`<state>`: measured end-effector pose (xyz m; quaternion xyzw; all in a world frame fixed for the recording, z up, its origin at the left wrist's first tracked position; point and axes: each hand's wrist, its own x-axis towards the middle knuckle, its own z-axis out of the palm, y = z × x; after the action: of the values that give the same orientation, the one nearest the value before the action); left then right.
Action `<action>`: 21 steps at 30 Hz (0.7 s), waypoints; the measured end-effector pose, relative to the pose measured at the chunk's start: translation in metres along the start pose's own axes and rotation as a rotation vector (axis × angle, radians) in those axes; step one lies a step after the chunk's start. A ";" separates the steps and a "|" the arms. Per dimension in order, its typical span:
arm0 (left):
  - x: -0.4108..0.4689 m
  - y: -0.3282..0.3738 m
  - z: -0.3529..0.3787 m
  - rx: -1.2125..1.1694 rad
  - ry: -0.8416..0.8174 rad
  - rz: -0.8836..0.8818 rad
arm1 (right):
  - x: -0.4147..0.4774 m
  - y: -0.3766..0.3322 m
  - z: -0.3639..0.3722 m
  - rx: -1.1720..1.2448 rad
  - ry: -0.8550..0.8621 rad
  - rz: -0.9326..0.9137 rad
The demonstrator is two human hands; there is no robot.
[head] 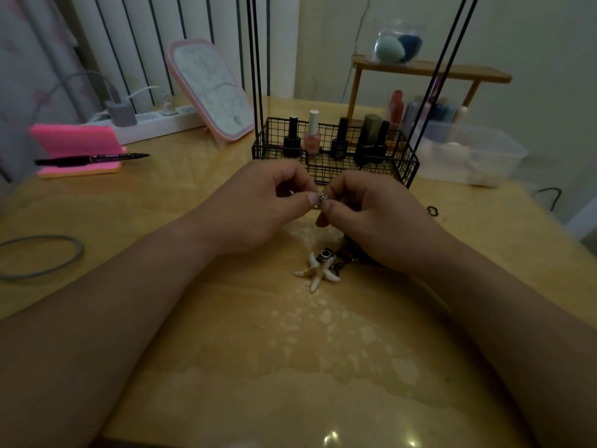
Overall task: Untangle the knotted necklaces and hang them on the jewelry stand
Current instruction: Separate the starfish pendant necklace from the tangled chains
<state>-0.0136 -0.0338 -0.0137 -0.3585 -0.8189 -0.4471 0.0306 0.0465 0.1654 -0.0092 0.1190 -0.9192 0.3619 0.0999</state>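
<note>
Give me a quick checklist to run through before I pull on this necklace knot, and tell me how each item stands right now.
1. Grip on the knot: left hand and right hand both pinch the silver piece at the fingertips: ok.
2. Knot loose enough to pull: too small and dim to read: cannot tell.
3. Pendant supported: starfish pendant lies on the table, not dangling: ok.
4. Slack in the chain: hidden under the right hand: cannot tell.
5. Hanging bar free: only black upright rods show, with their top out of frame: cannot tell.
</note>
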 end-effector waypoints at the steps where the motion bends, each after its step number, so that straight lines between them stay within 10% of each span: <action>1: 0.000 0.001 0.000 -0.016 0.001 -0.008 | 0.000 -0.001 0.000 0.011 -0.003 0.003; 21: -0.003 0.008 0.003 -0.092 0.073 -0.033 | -0.001 -0.003 0.004 0.056 0.103 -0.021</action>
<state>-0.0054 -0.0306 -0.0109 -0.3296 -0.8017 -0.4973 0.0367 0.0474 0.1604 -0.0106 0.1128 -0.9010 0.3920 0.1477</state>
